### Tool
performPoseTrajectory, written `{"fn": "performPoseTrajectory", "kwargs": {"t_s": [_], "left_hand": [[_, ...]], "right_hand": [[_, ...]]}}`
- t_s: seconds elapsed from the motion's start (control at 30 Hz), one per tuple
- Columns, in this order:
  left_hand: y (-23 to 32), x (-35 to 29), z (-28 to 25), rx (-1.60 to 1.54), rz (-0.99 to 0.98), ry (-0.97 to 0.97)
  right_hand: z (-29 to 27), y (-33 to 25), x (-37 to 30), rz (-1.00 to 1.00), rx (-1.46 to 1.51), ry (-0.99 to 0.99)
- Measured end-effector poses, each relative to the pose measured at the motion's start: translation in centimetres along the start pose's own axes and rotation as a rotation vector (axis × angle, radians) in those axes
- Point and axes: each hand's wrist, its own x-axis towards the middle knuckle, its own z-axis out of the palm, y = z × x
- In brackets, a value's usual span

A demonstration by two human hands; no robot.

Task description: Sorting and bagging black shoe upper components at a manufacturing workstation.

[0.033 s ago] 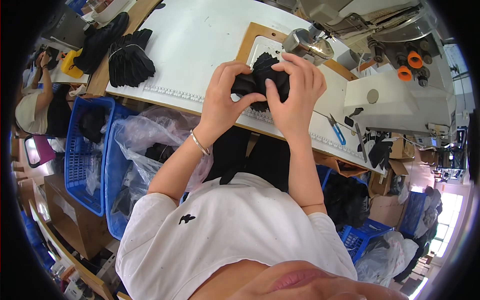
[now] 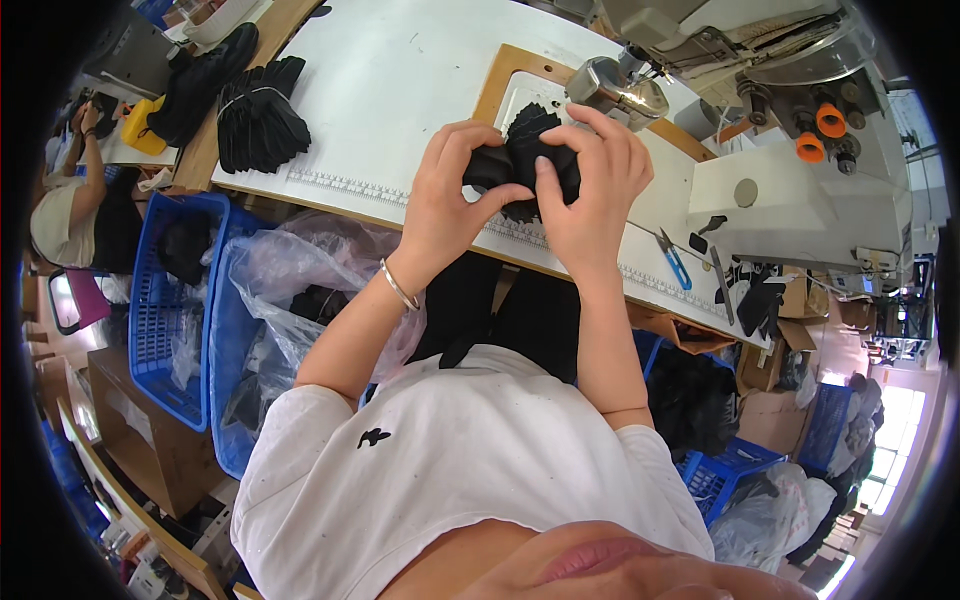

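Observation:
Between my two hands is a thick stack of black fabric pieces (image 2: pixel 527 150), held over the ruler strip at the table's near edge. My left hand (image 2: pixel 462 190) is curled round its left side, thumb pointing inward. On the other side my right hand (image 2: pixel 590 185) grips it with the thumb on the near face and the fingers over the far side. The layered, jagged edges of the pieces fan upward between the hands. Just beyond the stack is the sewing machine's shiny metal head (image 2: pixel 615 90).
A tied bundle of black pieces (image 2: pixel 262 118) and a black shoe (image 2: pixel 205 85) lie at the left. Blue-handled snips (image 2: pixel 675 262) rest on the right. Blue crates (image 2: pixel 170 310) stand beside the white table (image 2: pixel 400 70). Another person (image 2: pixel 75 215) sits at far left.
My right thumb has shifted very slightly to the right on the stack. Both hands keep their hold, and everything else looks the same.

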Motion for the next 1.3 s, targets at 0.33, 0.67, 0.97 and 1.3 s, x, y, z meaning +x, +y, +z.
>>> {"fn": "performPoseTrajectory", "kwargs": {"t_s": [0.33,0.67,0.97,1.3], "left_hand": [[0.4,0.1,0.3,-0.045,-0.019,0.067],[-0.8,0.0,0.0,-0.021,0.005,-0.005],[-0.6,0.2,0.2,-0.073,-0.041,-0.001],[-0.6,0.4,0.4,0.001,-0.02,0.006]], "right_hand": [[0.5,-0.9,0.1,0.054,-0.011,0.059],[-0.4,-1.2,0.7,-0.035,0.02,-0.022],[-0.5,-0.4,0.6,-0.049,0.02,-0.089],[-0.3,-1.1,0.3,-0.061,0.006,-0.034]]}}
